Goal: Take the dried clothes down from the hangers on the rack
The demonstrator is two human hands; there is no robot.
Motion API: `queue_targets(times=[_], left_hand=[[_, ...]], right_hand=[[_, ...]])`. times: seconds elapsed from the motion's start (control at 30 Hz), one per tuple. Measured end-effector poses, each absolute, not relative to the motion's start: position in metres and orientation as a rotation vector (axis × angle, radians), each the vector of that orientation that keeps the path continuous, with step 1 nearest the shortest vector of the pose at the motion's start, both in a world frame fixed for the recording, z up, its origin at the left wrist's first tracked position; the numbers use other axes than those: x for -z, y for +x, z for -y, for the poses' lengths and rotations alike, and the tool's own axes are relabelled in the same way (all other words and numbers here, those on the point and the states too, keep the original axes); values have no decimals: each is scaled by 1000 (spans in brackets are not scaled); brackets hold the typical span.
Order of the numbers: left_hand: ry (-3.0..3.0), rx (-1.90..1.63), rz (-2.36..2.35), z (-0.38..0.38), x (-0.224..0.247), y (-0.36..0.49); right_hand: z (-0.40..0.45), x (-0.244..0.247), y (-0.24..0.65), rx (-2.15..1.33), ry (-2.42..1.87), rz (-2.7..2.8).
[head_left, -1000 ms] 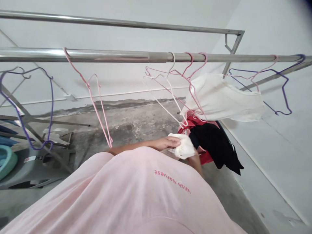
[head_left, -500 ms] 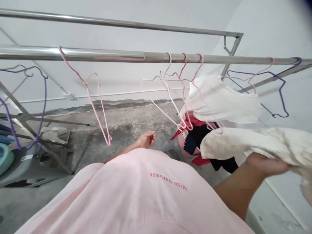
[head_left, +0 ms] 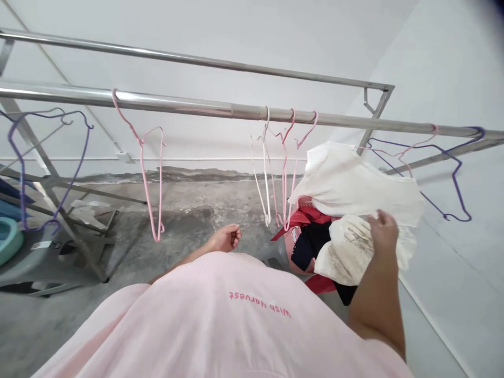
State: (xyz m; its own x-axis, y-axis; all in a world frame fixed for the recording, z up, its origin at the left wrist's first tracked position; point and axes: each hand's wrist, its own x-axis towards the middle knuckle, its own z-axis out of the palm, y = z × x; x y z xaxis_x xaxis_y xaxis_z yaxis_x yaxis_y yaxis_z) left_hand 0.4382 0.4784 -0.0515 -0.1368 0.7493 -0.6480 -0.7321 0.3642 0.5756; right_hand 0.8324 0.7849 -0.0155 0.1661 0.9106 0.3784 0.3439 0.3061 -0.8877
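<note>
My right hand is in front of the white shirt, beside a stained off-white cloth. Its fingers look slightly apart, and no cloth shows gripped between them; whether they touch the shirt is unclear. The cloth lies bunched over red and black clothes in a pink container. The shirt hangs below the rail near a pink hanger. My left hand is loosely curled before my body, apart from everything, with nothing visible in it.
A metal rail crosses in front of me, bearing a pink hanger, a white hanger, more pink ones and a purple hanger. At left stand a purple hanger and a teal basin. A wall is at right.
My right hand has moved left and up from the right side, and the off-white cloth it gripped now lies bunched on the clothes. The view has shifted; my left hand stays curled.
</note>
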Motion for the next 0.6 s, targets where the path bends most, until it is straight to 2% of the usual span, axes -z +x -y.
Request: queue_targets(times=[0.13,0.23,0.37,0.5,0.6], left_hand=[[18,-1300,-1130,-475,49,441],[-9,-1326,-1147,-470,48,441],[-43,-1370,-1157,-464,49,439],[-56,-1380,-1164,-463,53,437],[-29,-1370,-1155,-464,55,436]], right_hand=[[-847,-32,845,-320,-1398,1228],[-868,-58,846,-306,-1595,1150],[-859,-67,829,-594,-1645,1269],[-821,-65,792,-937,-1412,1443],[-782,-73,759,-1207,-1076,1569]])
